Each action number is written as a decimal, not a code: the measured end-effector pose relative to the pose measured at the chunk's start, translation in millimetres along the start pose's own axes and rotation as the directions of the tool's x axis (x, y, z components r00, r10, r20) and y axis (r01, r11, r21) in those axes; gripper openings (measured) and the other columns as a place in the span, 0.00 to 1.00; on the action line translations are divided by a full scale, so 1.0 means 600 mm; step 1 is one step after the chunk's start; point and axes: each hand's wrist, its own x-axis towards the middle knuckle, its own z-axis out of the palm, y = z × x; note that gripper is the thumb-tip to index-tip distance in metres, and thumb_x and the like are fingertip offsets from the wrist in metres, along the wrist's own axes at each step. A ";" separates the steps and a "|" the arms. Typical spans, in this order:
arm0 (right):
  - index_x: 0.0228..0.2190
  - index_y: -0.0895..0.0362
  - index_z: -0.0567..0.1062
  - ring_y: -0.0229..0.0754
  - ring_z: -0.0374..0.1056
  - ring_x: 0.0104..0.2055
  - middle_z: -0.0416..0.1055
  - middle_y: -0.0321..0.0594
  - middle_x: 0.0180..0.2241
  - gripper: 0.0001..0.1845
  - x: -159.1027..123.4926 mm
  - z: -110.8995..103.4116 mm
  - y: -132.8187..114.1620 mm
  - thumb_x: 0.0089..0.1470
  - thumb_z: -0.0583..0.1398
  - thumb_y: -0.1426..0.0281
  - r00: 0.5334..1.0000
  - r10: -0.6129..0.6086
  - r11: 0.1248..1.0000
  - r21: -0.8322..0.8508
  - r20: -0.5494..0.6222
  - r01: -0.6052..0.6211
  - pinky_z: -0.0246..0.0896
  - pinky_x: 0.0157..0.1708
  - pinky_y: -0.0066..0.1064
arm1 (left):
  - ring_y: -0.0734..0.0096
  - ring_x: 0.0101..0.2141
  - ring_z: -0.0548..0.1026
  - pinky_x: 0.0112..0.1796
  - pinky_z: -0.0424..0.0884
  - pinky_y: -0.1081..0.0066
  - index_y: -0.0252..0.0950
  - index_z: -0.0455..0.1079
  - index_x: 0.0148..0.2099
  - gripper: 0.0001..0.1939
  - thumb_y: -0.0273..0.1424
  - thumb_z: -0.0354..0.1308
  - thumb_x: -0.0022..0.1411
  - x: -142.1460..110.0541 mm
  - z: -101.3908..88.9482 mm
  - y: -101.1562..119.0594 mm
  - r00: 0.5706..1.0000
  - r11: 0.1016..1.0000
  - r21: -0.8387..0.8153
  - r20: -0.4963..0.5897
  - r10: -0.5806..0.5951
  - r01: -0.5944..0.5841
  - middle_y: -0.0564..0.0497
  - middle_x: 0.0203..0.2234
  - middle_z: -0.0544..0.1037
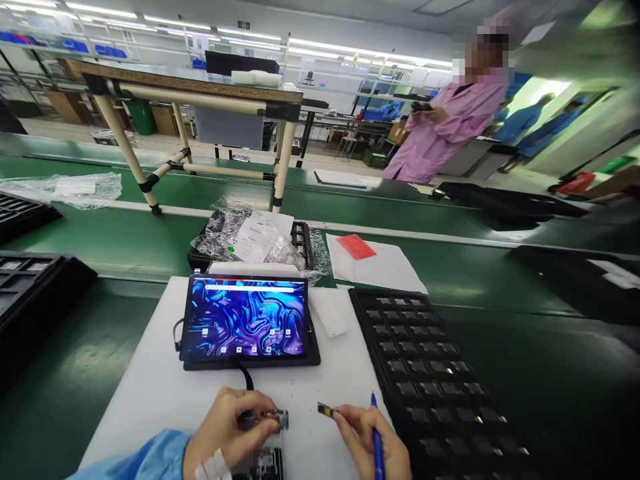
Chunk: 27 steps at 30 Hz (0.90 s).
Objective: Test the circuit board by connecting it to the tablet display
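Note:
My left hand (227, 427) grips a small cable connector (273, 419) at the near edge of the white mat (150, 387); a black cable runs from it up to the tablet (246, 320), whose screen is lit. My right hand (373, 440) pinches a tiny dark component (326, 411) between the fingertips and also holds a blue pen (377, 443). The component hangs just right of the connector, not touching it. A small black fixture (265, 460) lies under my left hand.
A black tray (435, 380) of several small parts lies right of the mat. Behind the tablet sits a tray with plastic bags and papers (255, 240), and a white sheet with a red card (356, 247). More black trays (30, 287) lie left. A person in pink (445, 127) stands beyond the green conveyor.

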 end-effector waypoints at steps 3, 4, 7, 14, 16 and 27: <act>0.18 0.52 0.59 0.44 0.75 0.26 0.77 0.40 0.24 0.24 0.007 0.000 0.015 0.50 0.63 0.52 0.994 -0.111 0.970 -0.216 0.001 0.109 0.71 0.29 0.29 | 0.74 0.22 0.70 0.24 0.61 0.77 0.36 0.70 0.38 0.07 0.32 0.54 0.58 0.002 0.011 -0.003 1.000 0.998 0.069 0.021 -0.001 0.000 0.55 0.22 0.75; 0.19 0.52 0.61 0.44 0.76 0.26 0.78 0.40 0.25 0.22 0.008 -0.002 0.020 0.52 0.61 0.54 0.988 -0.151 0.949 -0.276 0.018 0.150 0.71 0.30 0.29 | 0.74 0.22 0.70 0.23 0.61 0.78 0.37 0.69 0.39 0.07 0.30 0.54 0.57 0.001 0.014 -0.003 0.999 0.994 0.106 0.033 0.001 -0.005 0.55 0.22 0.75; 0.21 0.53 0.64 0.46 0.77 0.31 0.79 0.41 0.29 0.16 0.012 -0.010 0.030 0.56 0.59 0.60 0.962 -0.259 0.874 -0.403 0.085 0.271 0.72 0.33 0.30 | 0.72 0.24 0.72 0.26 0.62 0.78 0.39 0.71 0.37 0.08 0.23 0.55 0.56 -0.001 0.020 0.002 0.989 0.959 0.255 0.109 0.097 -0.122 0.55 0.24 0.76; 0.33 0.56 0.73 0.47 0.76 0.35 0.78 0.46 0.36 0.06 0.005 -0.020 0.023 0.57 0.58 0.66 0.914 -0.402 0.825 -0.457 -0.062 0.332 0.72 0.37 0.34 | 0.67 0.30 0.75 0.34 0.67 0.72 0.39 0.72 0.40 0.14 0.16 0.57 0.55 0.030 0.029 0.045 0.884 0.763 0.494 0.416 0.213 -0.417 0.54 0.29 0.77; 0.35 0.56 0.73 0.46 0.76 0.35 0.78 0.45 0.35 0.05 0.002 -0.021 0.018 0.57 0.57 0.69 0.912 -0.405 0.849 -0.397 -0.066 0.349 0.71 0.37 0.33 | 0.68 0.32 0.75 0.36 0.69 0.74 0.39 0.72 0.41 0.17 0.14 0.56 0.54 0.041 0.038 0.048 0.859 0.762 0.474 0.469 0.205 -0.441 0.54 0.31 0.77; 0.39 0.55 0.70 0.37 0.55 0.14 0.59 0.27 0.13 0.21 -0.012 -0.027 0.029 0.59 0.52 0.50 0.994 0.010 0.999 0.045 -0.107 -0.005 0.55 0.15 0.26 | 0.70 0.40 0.75 0.41 0.68 0.74 0.38 0.69 0.41 0.08 0.28 0.49 0.70 -0.024 0.114 -0.003 0.654 0.252 0.761 0.282 0.702 -0.598 0.53 0.41 0.78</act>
